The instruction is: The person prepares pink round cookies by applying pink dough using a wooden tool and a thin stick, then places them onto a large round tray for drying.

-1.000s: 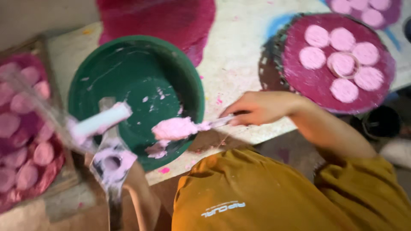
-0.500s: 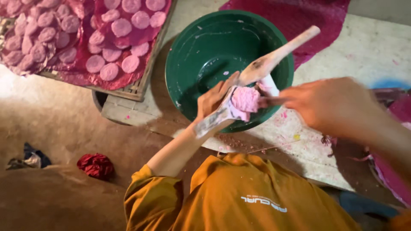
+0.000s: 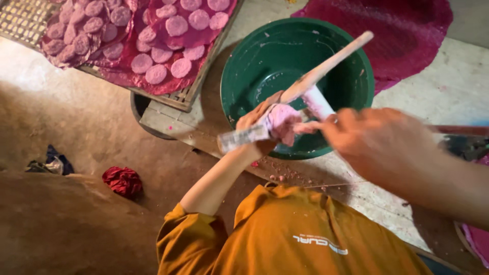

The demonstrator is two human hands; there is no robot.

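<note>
We see left hand [image 3: 257,127] gripping stick [image 3: 316,76] — long axis slanting up-right over green bowl [image 3: 244,71]; right hand [image 3: 382,142] closed, pinching pink dough [image 3: 282,122] at stick's lower end.

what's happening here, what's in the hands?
A person in an orange shirt works over a green bowl. The left hand grips a long wooden stick slanting across the bowl, with a lump of pink paste at the hand. The right hand is at the paste, seemingly with a small tool, blurred. A woven tray of pink discs sits at upper left.
</note>
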